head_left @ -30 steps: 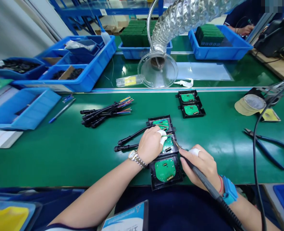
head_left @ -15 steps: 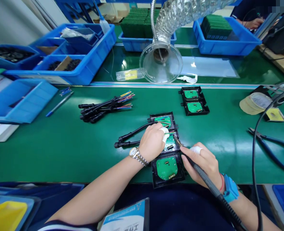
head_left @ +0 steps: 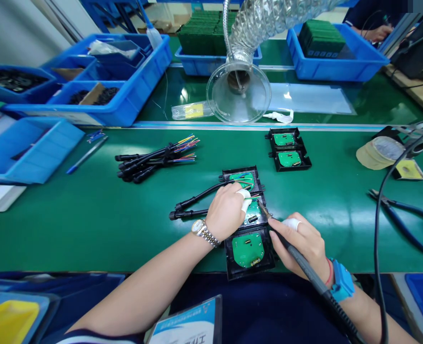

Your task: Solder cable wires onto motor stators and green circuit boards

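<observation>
Soldering iron slants in right hand, tip forward-left toward middle board.

Head camera peers forward and down across the green bench, left hand and right hand close below.

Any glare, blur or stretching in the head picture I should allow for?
Head view: small bright reflections on the green table and plastic sheet; head view: apparent wide-angle stretch towards the edges; head view: left hand and right hand fairly sharp, but contact at the tip of the soldering iron too small to judge.
</observation>
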Action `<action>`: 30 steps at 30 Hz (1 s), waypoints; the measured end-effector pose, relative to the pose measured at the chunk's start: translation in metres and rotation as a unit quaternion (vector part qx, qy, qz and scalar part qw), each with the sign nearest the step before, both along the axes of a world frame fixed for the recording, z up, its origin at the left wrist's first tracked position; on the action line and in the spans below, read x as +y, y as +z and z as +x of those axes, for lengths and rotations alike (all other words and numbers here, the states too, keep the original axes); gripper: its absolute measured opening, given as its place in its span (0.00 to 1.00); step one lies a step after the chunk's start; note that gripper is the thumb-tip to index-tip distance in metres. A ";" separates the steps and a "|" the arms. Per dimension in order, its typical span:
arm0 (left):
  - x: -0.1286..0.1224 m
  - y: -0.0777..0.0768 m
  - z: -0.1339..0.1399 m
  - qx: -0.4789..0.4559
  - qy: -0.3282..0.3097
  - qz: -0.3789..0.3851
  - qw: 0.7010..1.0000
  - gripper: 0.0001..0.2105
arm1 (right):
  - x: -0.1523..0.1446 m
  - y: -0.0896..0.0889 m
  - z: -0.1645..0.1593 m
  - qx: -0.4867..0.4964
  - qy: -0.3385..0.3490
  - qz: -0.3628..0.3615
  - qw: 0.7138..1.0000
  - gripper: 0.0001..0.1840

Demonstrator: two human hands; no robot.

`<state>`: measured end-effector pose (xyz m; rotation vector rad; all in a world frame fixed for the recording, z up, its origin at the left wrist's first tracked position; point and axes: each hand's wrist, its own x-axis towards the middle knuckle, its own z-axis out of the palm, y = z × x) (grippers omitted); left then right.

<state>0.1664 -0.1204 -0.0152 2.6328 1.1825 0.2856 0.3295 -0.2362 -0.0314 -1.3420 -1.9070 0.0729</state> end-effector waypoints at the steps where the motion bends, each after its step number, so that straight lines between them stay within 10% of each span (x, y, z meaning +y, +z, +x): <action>1: 0.000 0.000 0.000 0.001 0.000 0.000 1.000 0.09 | 0.000 0.000 0.000 0.002 0.000 0.001 1.000 0.22; 30: -0.003 0.000 0.000 0.019 -0.012 0.037 0.999 0.08 | 0.007 0.015 0.004 0.052 -0.003 -0.062 0.997 0.15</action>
